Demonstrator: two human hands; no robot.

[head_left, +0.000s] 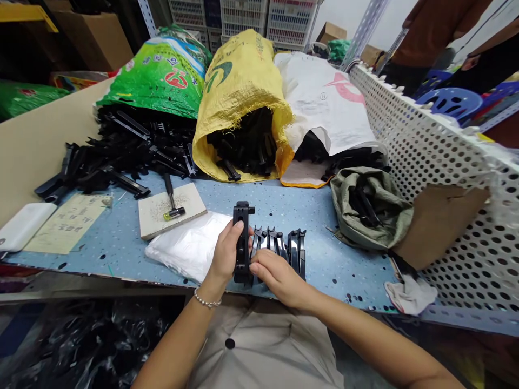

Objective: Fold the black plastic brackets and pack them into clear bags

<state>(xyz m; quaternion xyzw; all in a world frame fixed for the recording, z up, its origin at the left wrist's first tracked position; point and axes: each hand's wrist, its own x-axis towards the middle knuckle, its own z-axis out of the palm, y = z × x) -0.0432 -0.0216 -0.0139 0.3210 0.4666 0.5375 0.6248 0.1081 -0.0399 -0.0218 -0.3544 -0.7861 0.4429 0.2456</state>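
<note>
An upright black plastic part (242, 246), long and narrow, is gripped in my left hand (224, 251), thumb on its face. Curled and closed, my right hand (278, 274) has its thumb and forefinger pressed at the part's lower right side. What my right fingertips pinch is partly hidden. Just beyond that hand, several similar glossy black parts (297, 248) stand in a row on the blue speckled table (320, 216). A stack of clear plastic bags (188, 243) lies to the left of my left hand.
A small hammer (174, 208) rests on a pale board (148, 216). Black parts (117, 151) spill from a green sack (162, 75); yellow (243, 75) and white (320, 97) sacks stand alongside. At right are a grey-green cloth bag (344, 216) and a perforated white wall (446, 178).
</note>
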